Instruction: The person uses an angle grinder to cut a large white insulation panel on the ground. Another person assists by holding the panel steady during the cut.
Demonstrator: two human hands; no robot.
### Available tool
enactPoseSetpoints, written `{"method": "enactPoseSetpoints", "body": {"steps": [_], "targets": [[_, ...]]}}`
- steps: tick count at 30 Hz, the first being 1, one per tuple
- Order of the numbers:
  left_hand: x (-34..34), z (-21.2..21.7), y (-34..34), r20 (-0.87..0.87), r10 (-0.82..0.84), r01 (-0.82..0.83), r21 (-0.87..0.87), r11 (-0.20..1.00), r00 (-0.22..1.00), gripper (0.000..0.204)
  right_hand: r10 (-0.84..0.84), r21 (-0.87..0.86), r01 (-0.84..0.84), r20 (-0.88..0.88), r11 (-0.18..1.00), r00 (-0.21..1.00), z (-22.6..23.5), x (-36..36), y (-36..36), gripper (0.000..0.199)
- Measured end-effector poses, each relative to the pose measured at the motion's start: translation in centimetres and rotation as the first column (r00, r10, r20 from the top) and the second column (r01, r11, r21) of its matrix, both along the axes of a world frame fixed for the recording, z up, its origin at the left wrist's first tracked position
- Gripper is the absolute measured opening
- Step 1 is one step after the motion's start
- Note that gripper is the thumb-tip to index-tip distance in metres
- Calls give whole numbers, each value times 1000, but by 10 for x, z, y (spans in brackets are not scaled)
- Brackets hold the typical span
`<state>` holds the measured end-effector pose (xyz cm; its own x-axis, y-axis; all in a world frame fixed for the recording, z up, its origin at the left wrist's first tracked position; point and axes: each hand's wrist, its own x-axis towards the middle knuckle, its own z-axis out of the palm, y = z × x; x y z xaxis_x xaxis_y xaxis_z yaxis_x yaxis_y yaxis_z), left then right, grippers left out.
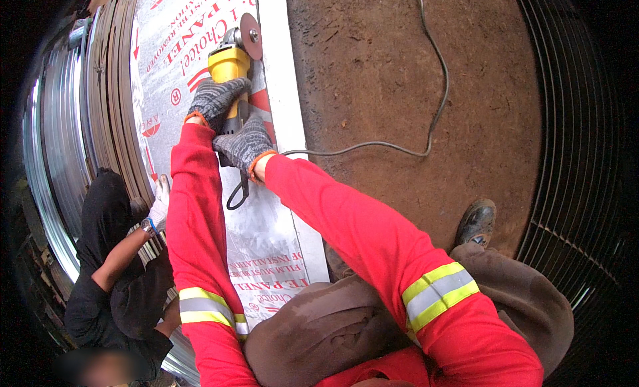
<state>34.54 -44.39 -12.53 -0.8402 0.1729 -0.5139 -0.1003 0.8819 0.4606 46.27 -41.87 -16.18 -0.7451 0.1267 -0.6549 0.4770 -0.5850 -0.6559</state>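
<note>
Grey-gloved hands [217, 99] [246, 143] partly hide the yellow grinder [229, 64]

Left hand [218, 99]: curled, foremost | right hand [246, 142]: curled, just behind (both gloved) | arms [353, 224]: stretched forward

Look upper centre: marled grey-and-black knit gloves [246, 142], finished with orange cuffs [196, 116]! Below, vivid red sleeves [353, 217], yellow-edged silver reflective bands [439, 295]; brown trousers [319, 327] lower centre, dark scuffed shoe [478, 222] right.
</note>
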Motion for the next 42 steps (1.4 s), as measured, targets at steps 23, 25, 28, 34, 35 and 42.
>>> {"method": "enactPoseSetpoints", "body": {"steps": [23, 25, 28, 34, 35, 42], "targets": [[18, 0, -7, 11, 40, -41, 41, 998, 999, 39, 50, 129, -51, 11, 990, 999, 2, 16, -8, 78], [20, 2, -5, 12, 19, -20, 35, 999, 1000, 39, 32, 120, -33, 13, 992, 999, -2, 16, -10, 76], [20, 0, -10, -9, -21, 21, 5, 1000, 1000, 40, 11, 116, -10, -5, 993, 1000, -4, 19, -14, 75], [24, 0, -9, -5, 6, -6, -14, 1000, 1000, 41, 8, 70, -8, 1, 998, 1000, 1, 24, -10, 74], [24, -2, -10, -14, 5, -5, -26, 1000, 1000, 42, 14, 66, -14, 6, 998, 1000, 3, 25, -9, 74], [31, 5, -8, -3, 12, -12, 2, 1000, 1000, 46, 60, 146, -65, 36, 987, 998, 11, 30, -3, 79]]}}
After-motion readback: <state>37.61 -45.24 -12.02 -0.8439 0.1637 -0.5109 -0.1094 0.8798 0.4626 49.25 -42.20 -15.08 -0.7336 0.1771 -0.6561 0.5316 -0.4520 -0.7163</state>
